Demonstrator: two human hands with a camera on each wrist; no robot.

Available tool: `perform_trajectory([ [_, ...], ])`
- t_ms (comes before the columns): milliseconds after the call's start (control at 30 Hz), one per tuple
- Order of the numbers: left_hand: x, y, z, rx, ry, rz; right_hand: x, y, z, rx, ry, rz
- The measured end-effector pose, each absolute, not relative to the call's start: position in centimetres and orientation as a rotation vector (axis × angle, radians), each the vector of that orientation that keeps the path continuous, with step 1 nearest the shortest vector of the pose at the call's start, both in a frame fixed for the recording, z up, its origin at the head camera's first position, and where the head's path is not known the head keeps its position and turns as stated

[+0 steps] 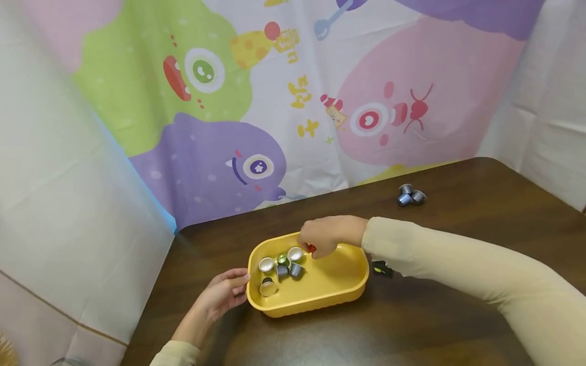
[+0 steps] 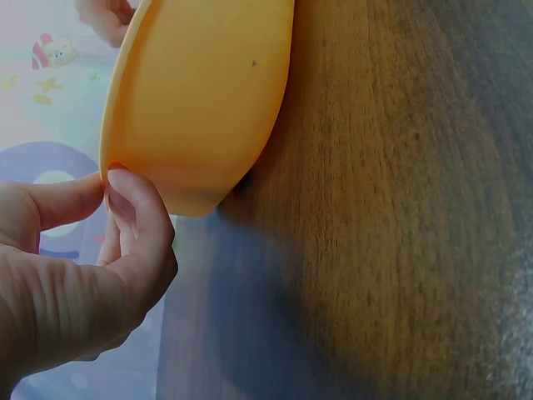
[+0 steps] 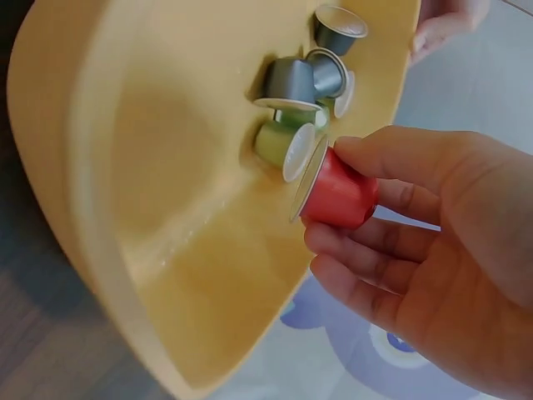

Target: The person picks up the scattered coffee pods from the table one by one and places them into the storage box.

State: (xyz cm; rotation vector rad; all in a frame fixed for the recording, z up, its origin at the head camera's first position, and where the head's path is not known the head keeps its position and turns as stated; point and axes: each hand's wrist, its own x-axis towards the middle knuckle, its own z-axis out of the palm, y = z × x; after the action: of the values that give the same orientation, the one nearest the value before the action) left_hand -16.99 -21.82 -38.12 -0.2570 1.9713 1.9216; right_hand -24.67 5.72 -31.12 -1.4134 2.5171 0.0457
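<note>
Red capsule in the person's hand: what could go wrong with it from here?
The right hand only pinches the red capsule, so it might slip loose. If dropped, it could bump the other capsules lying in the yellow tray. The left hand pinches the tray at one end, so a sudden tug might jolt them all.

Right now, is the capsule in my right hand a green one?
No, the right wrist view shows your right hand pinching a red capsule.
</note>
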Motion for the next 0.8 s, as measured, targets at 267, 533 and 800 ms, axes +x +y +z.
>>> perform_trajectory([
  [267,-16.9,-22.0,-38.3,-0.267,1.98,1.919,-25.3,3.5,-32.4,-1.423,2.463,0.169],
  [533,-17.1,-22.0,-38.2,-0.268,1.985,1.915,-25.5,2.2,-32.8,-1.408,2.445,0.29],
  [800,-17.1,-21.9,-38.2,-0.272,1.979,1.916,-25.7,1.3,-33.2,-1.459,2.441,0.35],
])
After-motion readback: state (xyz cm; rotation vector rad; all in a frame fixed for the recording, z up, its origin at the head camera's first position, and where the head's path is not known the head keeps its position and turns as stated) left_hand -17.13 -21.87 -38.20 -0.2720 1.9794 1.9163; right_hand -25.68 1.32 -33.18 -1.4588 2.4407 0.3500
